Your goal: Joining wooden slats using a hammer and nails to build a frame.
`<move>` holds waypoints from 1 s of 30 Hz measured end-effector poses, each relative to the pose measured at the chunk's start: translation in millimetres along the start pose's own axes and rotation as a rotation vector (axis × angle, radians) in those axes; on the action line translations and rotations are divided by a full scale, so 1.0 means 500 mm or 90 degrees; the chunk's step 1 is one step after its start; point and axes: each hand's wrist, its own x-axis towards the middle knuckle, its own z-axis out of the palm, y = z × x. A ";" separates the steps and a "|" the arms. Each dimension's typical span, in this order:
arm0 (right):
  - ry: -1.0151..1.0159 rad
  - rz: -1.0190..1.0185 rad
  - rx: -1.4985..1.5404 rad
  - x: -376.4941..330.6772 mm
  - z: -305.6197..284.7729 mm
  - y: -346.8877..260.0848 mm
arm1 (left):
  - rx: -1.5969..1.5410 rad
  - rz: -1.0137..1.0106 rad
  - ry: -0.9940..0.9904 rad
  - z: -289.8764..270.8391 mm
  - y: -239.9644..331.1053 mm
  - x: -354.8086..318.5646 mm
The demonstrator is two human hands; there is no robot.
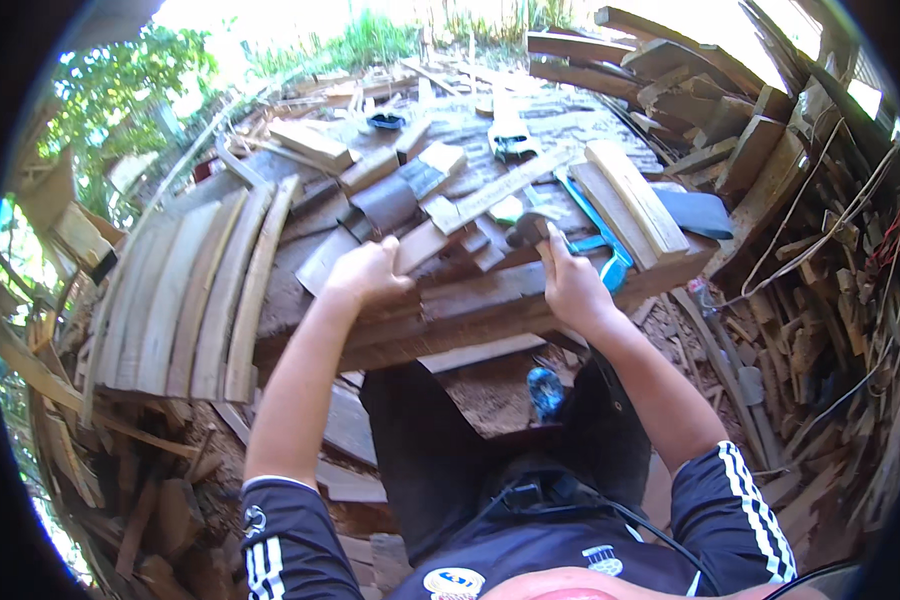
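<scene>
My left hand (368, 273) is closed around the near end of a pale wooden piece (420, 246) at the front of the rough wooden bench. Another long light strip (500, 193) lies against that piece and slants away to the upper right. In my right hand (577, 285) is a hammer, gripped by its handle close to the head. The dark hammer head (528, 231) sits just above the small wood offcuts, right of the left hand. A turquoise-framed hand saw (588, 208) lies beside the right hand. Fingers partly hide both handle and wood.
Several long slats (200, 290) lean in a row at the left. Two thick pale boards (635, 205) and a dark blue flat piece (695, 213) lie on the right. Scrap wood (770, 150) is heaped at far right. A blue-tinted bottle (545, 392) stands below the bench, between my legs.
</scene>
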 end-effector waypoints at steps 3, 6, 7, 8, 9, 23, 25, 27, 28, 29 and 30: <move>-0.005 0.018 -0.031 -0.013 0.009 -0.002 | -0.011 0.021 -0.008 0.001 0.003 -0.004; 0.017 0.043 -0.051 -0.018 0.014 -0.008 | -0.003 0.025 -0.032 -0.013 0.012 -0.010; 0.019 0.038 -0.046 -0.018 0.014 -0.008 | -0.003 0.025 -0.037 -0.016 0.012 -0.008; 0.019 0.044 -0.034 -0.017 0.014 -0.006 | 0.000 0.020 -0.033 -0.017 0.009 -0.005; 0.017 0.050 -0.023 -0.015 0.013 -0.002 | -0.007 0.034 -0.047 -0.017 0.005 -0.002; 0.029 0.039 -0.014 -0.011 0.017 0.002 | -0.056 0.059 -0.009 -0.004 -0.018 0.010; 0.029 0.036 -0.012 -0.013 0.019 0.001 | -0.028 0.047 -0.022 -0.003 -0.016 0.008; 0.027 0.031 -0.009 -0.013 0.021 -0.002 | -0.024 0.036 -0.026 -0.002 -0.019 0.009; 0.019 0.031 -0.023 -0.014 0.018 -0.002 | -0.031 0.048 -0.010 0.000 -0.019 0.010; 0.011 0.031 -0.037 -0.014 0.016 -0.003 | -0.038 0.061 0.006 0.002 -0.022 0.011; 0.016 0.029 -0.039 -0.012 0.022 -0.001 | -0.038 0.057 0.008 0.003 -0.025 0.011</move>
